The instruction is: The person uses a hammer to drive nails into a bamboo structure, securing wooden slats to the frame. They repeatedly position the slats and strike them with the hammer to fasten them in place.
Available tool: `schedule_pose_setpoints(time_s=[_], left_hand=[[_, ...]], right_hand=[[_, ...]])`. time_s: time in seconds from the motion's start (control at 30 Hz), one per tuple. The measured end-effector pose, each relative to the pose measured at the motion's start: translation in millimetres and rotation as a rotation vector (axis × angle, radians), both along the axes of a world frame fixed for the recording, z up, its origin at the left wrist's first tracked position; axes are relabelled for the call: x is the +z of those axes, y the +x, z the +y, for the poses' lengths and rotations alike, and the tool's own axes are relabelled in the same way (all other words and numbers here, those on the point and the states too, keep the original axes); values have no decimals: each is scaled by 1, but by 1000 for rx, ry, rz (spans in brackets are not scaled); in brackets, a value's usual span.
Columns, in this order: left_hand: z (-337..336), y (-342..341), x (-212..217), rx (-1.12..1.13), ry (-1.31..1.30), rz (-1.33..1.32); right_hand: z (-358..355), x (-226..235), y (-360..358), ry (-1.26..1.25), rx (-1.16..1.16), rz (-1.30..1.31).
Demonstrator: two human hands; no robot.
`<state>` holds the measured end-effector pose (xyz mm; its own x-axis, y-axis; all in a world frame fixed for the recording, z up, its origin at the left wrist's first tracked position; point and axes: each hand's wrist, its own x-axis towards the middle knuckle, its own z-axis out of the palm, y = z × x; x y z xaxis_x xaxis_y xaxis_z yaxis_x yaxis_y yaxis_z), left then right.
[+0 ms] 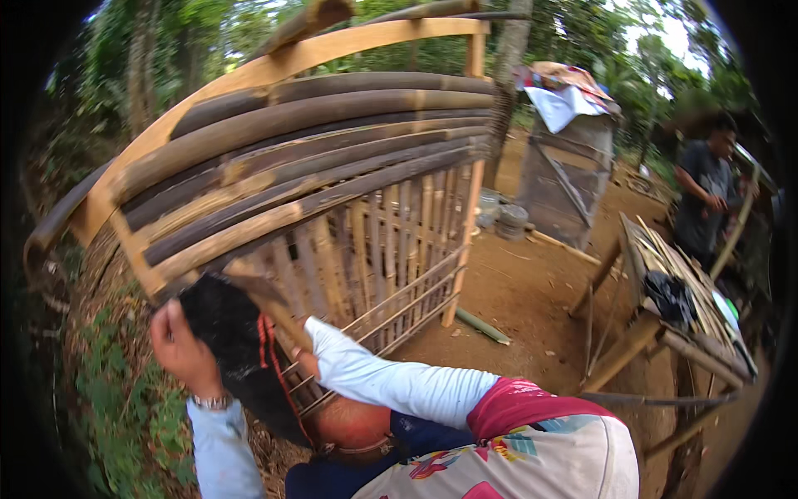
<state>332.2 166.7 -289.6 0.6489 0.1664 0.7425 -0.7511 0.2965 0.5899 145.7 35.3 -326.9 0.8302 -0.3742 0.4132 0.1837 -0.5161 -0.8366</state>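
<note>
My right hand (pixel 307 363) is closed around the pale handle of a wooden-handled tool (pixel 291 327). Its dark, flat end is blurred, so I cannot tell the exact kind. The tool points up and left toward the lower corner of a bamboo panel (pixel 283 176), made of stacked round poles above upright slats. At that corner my left hand (pixel 184 353) has its fingers bent in a pinch; whatever they hold is too small or hidden to name. Black cloth with red stripes (pixel 229 333) lies between my hands, partly behind the tool.
Green plants (pixel 125 399) grow at the left. To the right, a rough bamboo bench (pixel 690 308) carries strips and a black bag (pixel 670 298). A person (pixel 705 187) stands behind it. Farther back are a covered upright box (pixel 565 166) and a cut green bamboo piece (pixel 484 327) on the dirt.
</note>
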Motion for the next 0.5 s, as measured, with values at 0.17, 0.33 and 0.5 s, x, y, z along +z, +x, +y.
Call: schedule_pose_setpoints(time_s=[0.17,0.33,0.5], left_hand=[[7,-78,-160,-933,184,793],[-45,-134,-240,-754,111,1098],[-34,-121,-257,-906,559,1051]], right_hand=[[12,-54,-23,-4,5,103],[16,-90,-58,633,108,318],[2,-106,-76,221,-46,367]])
